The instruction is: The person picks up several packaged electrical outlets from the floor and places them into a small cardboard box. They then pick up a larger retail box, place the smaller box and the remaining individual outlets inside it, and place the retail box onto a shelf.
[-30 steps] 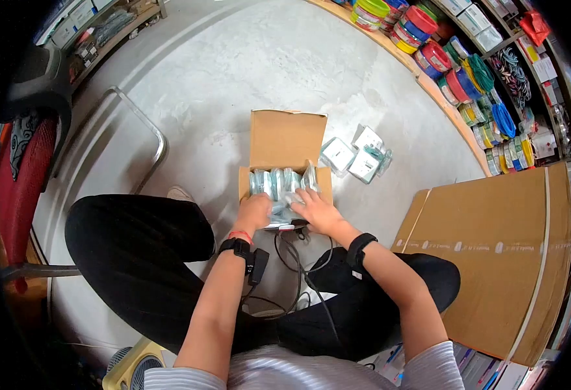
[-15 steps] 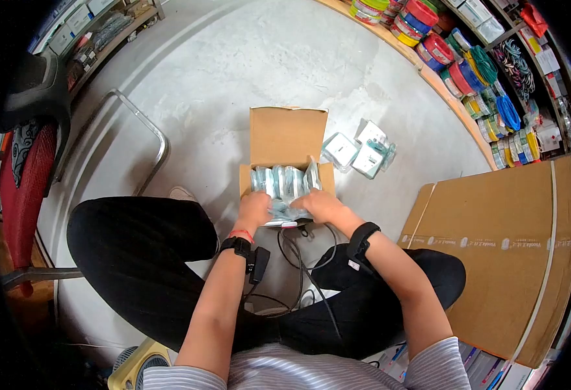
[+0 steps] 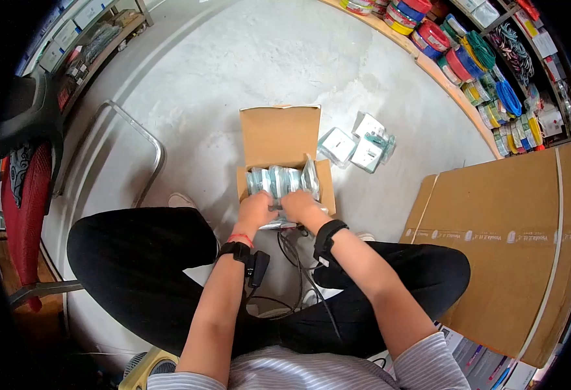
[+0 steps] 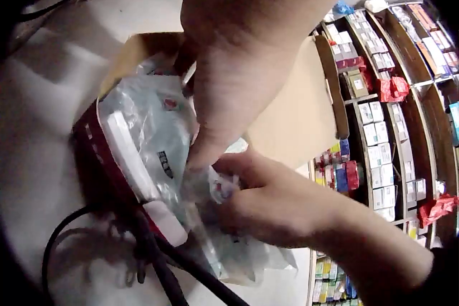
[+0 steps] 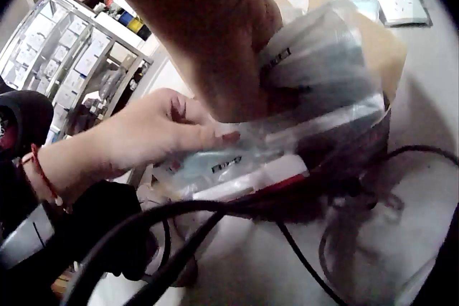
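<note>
An open cardboard box (image 3: 279, 136) stands on the floor between the legs, its lid folded back. White pieces in clear plastic bags (image 3: 273, 177) fill it in a row, with one bag (image 3: 310, 177) standing slanted at the right end. At the box's near left part, my left hand (image 3: 256, 210) holds a bagged piece (image 4: 161, 130), its thumb lying on the plastic and the other fingers mostly hidden. Close beside it, my right hand (image 3: 300, 207) pinches crinkled plastic (image 4: 221, 185) between thumb and curled fingers.
Several bagged white packets (image 3: 338, 145) lie on the floor right of the box. Black cables (image 3: 298, 266) run in front of it. A large strapped carton (image 3: 500, 240) leans at right, below shelves with wire coils (image 3: 457, 65). A red chair (image 3: 28, 214) stands at left.
My right hand has shifted left across the box, from beside the right-end bag to close beside my left hand. The left hand stays at the box's near left part.
</note>
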Demonstrator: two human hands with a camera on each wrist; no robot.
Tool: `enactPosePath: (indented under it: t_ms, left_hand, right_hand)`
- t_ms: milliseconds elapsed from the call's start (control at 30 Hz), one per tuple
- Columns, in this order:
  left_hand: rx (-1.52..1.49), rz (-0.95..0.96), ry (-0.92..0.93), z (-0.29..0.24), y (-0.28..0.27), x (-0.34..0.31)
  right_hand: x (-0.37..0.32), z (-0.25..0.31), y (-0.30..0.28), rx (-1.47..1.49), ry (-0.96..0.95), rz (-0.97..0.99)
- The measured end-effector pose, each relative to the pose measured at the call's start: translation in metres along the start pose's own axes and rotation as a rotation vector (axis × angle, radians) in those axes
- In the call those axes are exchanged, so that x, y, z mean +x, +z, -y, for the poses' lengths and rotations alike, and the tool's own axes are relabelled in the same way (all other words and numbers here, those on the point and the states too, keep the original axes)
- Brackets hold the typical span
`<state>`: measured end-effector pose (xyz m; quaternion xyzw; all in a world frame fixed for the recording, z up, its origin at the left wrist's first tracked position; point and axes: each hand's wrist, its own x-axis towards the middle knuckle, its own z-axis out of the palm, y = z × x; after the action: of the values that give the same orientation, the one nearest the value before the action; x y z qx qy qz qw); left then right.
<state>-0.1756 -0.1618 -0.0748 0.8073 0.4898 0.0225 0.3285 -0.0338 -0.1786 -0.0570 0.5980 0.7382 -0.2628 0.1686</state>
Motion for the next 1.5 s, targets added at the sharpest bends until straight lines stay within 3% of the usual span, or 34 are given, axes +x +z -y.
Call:
enactPosePath:
  t_ms: [67, 167, 300, 400, 433, 500, 600, 700, 867, 967, 1067, 1133, 1167, 1267, 1400, 1500]
  left_hand:
    - [0.036, 0.066, -0.033, -0.002, -0.009, -0.001]
    - [0.008, 0.072, 0.009, -0.003, -0.014, -0.003]
    - [-0.065, 0.016, 0.057, 0.006, -0.008, -0.004]
    - [-0.099, -0.341, 0.069, 0.01, -0.01, -0.001]
    - [-0.024, -0.502, -0.011, 0.008, -0.014, -0.001]
    - [0.132, -0.818, -0.173, -0.008, -0.036, -0.005]
    - [-0.061, -0.915, -0.217, 0.038, -0.021, 0.006]
    - [-0.669, -0.563, -0.506, 0.097, 0.012, 0.018]
    - [-0.869, -0.375, -0.349, 0.067, 0.003, 0.004]
    - [-0.758, -0.33, -0.234, 0.062, 0.002, 0.002]
    - [-0.574, -0.393, -0.261, 0.061, 0.008, 0.006]
    - [-0.45, -0.419, -0.328, 0.054, 0.011, 0.01]
    - [-0.388, -0.409, -0.359, 0.047, 0.009, 0.011]
    - [-0.338, -0.399, -0.327, 0.034, -0.001, 0.012]
    - [-0.279, -0.398, -0.158, 0.039, -0.004, 0.018]
    - [-0.351, -0.41, -0.143, 0.042, -0.004, 0.02]
  right_hand:
    - [0.0, 0.001, 0.019, 0.033, -0.017, -0.248]
    - [-0.004, -0.023, 0.025, 0.345, -0.136, -0.211]
    - [-0.008, -0.026, 0.025, 0.275, -0.197, -0.254]
    - [-0.023, -0.037, 0.008, 0.326, -0.351, -0.484]
    - [-0.026, -0.038, 0.003, 0.33, -0.253, -0.541]
    - [-0.017, -0.048, 0.001, 0.561, -0.184, -0.348]
    - [-0.008, -0.061, 0.006, 0.66, -0.225, -0.191]
    - [0.0, -0.062, 0.016, 0.561, -0.195, -0.244]
    - [0.0, -0.041, 0.027, 0.367, -0.023, -0.451]
    - [-0.021, -0.046, -0.005, 0.147, -0.157, -0.912]
    - [-0.019, -0.063, -0.014, 0.186, 0.299, -1.286]
    - [0.016, -0.124, 0.04, 0.923, 0.448, -0.875]
    - [0.016, -0.127, 0.036, 1.266, 0.51, -0.626]
    - [-0.009, -0.111, 0.03, 1.578, 0.159, -0.405]
    - [-0.007, -0.103, 0.032, 1.434, 0.132, -0.41]
    - [-0.008, -0.093, 0.026, 1.096, 0.244, -0.438]
